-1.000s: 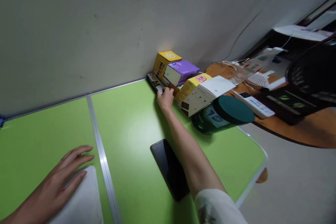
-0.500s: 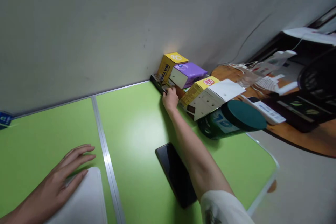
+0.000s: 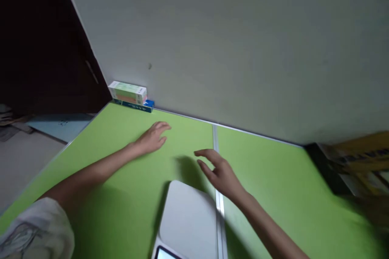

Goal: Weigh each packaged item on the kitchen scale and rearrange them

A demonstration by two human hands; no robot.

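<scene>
My left hand (image 3: 152,137) reaches over the green tabletop, fingers forward and apart from the thumb, with nothing in it. Ahead of it, a white and light green box (image 3: 127,92) lies on top of a flat dark blue box (image 3: 136,106) against the wall. My right hand (image 3: 221,173) hovers near the metal seam, its index finger and thumb parted and empty. Just below that hand lies a white flat device with rounded corners, like a digital scale (image 3: 188,214). Part of its lit screen (image 3: 165,253) shows at the bottom edge.
The green table (image 3: 261,158) meets a grey wall, with a metal seam (image 3: 215,137) across it. Blurred at the right stand a black box (image 3: 326,170) and a yellow box (image 3: 364,151). A dark door (image 3: 45,40) and floor lie at the left.
The view has swung left. My right hand has come away from the boxes at the right, over to the white device. My left hand has left the device and moved towards the stacked boxes.
</scene>
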